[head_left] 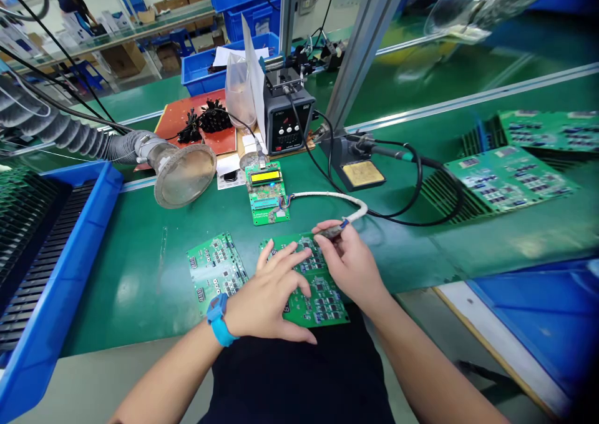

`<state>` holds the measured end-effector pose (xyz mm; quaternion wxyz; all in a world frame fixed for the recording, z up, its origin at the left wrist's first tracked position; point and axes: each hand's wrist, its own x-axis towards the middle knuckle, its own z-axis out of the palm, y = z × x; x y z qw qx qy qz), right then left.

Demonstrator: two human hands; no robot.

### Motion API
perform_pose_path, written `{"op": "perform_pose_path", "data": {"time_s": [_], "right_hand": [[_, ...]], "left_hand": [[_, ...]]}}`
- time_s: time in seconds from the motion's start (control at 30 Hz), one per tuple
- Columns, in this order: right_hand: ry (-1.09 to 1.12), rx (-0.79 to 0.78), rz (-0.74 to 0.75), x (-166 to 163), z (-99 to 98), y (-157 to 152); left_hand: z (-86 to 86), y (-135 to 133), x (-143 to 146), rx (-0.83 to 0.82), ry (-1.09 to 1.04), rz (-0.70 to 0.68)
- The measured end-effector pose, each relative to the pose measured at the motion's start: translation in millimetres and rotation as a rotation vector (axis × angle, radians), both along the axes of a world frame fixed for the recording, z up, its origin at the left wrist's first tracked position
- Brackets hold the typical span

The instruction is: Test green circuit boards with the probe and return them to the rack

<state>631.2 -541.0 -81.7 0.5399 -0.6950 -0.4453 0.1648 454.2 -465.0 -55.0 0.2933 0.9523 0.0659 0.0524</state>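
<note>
Green covering, smooth and slightly shiny, spreads over the table (135,286), which stands in a bright workroom where shelves with cartons are seen far behind. On the left of the table is a blue tray (100,218) with dark slots, and above its corner hangs the wide mouth of a fume duct (185,177). At the back stands a black soldering station (287,127), and near it an iron holder with a yellow sponge (362,174); on the right, green boards are piled in stacks (505,177). One circuit board (322,296) lies at the front edge of the table, before the person's body, and its near corner seems to pass over this edge. It is green, with rows of small black chips and pale parts. A similar board (218,271) lies just to its left. The left hand (274,293), with a blue watch (221,321) on the wrist, is spread above the circuit board, grasping nothing; I cannot tell whether its fingertips touch. The right hand (349,258) pinches a grey tool (333,230) at the far right corner, and from this tool a white cable (327,194) curves to a small board with a yellow display (265,215).
</note>
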Motion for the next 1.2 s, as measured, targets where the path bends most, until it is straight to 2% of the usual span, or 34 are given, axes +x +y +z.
{"op": "perform_pose_path", "data": {"time_s": [0.37, 0.57, 0.77, 0.97, 1.2], "right_hand": [[0.018, -0.021, -0.003, 0.8, -2.4, 0.1], [0.019, -0.018, -0.006, 1.6, -4.1, 0.1], [0.025, -0.02, -0.006, 0.9, -3.9, 0.0], [0.03, -0.006, -0.01, 0.7, -6.9, -0.1], [0.059, 0.007, -0.003, 0.1, -5.4, 0.5]], "left_hand": [[6.2, 1.2, 2.8, -0.011, 0.063, -0.039], [4.0, 0.8, 2.0, -0.009, 0.052, -0.037], [3.4, -0.2, 0.2, -0.009, 0.046, 0.02], [4.1, -0.4, -0.6, 0.044, 0.099, 0.15], [4.3, -0.2, -0.1, 0.082, 0.172, 0.152]]}}
